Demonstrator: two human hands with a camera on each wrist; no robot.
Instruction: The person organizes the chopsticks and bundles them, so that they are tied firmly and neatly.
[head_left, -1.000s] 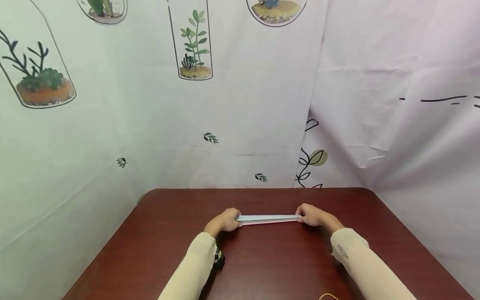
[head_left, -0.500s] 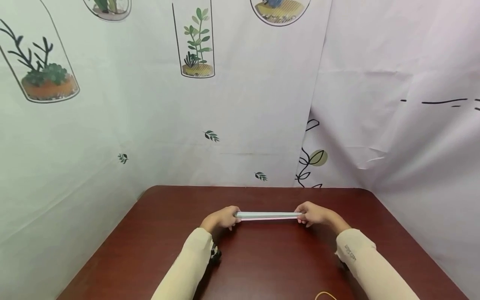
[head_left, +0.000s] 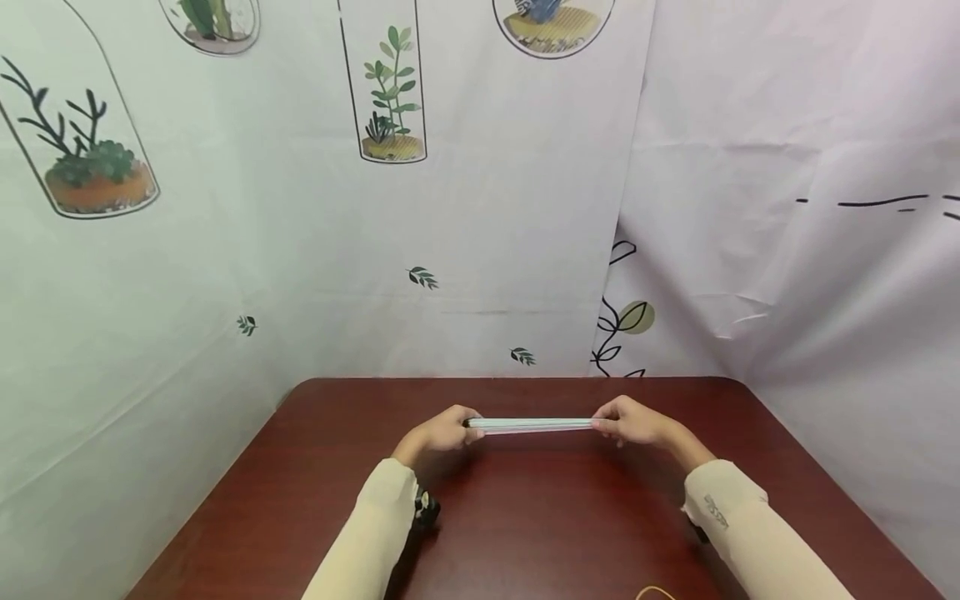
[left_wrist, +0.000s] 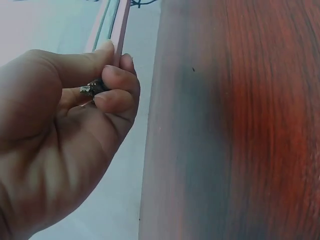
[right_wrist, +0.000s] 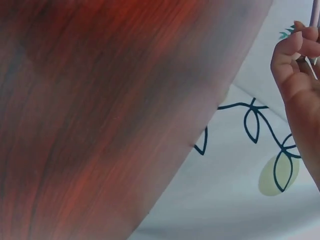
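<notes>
A long, slim bundle of pale blue, white and pink strips (head_left: 536,425) stretches between both hands above the far part of the table in the head view. My left hand (head_left: 442,429) pinches its left end between thumb and fingers. In the left wrist view, the strips (left_wrist: 111,27) run up from that hand (left_wrist: 75,100), and a small dark metal-looking piece (left_wrist: 93,88) shows among the fingers. My right hand (head_left: 632,421) pinches the right end. The right wrist view shows that hand (right_wrist: 297,65) at its right edge, with part of a pink strip (right_wrist: 315,11) above the fingers.
The reddish-brown table (head_left: 540,517) has a rounded far edge close to a white printed cloth (head_left: 487,225). A yellow cord (head_left: 655,590) curves at the bottom edge. A dark device (head_left: 427,508) sits at the left wrist, under the cream sleeve (head_left: 367,525).
Both hands have lifted slightly up and away in the head view, still holding the bundle. The right hand has shifted a little right, and the bundle looks narrower than a second ago.
</notes>
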